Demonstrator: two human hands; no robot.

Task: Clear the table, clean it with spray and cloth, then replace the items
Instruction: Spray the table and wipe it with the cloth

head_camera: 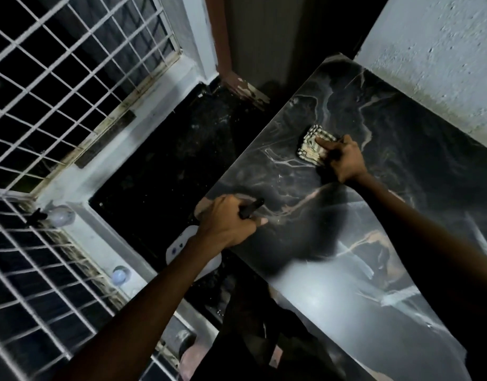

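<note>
While right hand [344, 158] presses the patterned cloth [313, 145] wiping the cleared marble surface [374, 215], left hand [225, 221] grips a dark object [252, 209]; replacing remains.

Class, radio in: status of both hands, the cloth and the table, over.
Right hand presses cloth on table. Left hand grips dark object at table edge. Nothing blocking.

Light: dim, night outside | window grille [58, 86]: white metal grid, left | wall [440, 56]: rough white plaster, right | floor [165, 171]: dark, speckled | tabletop [374, 284]: dark marble, pale veins, against wall
</note>
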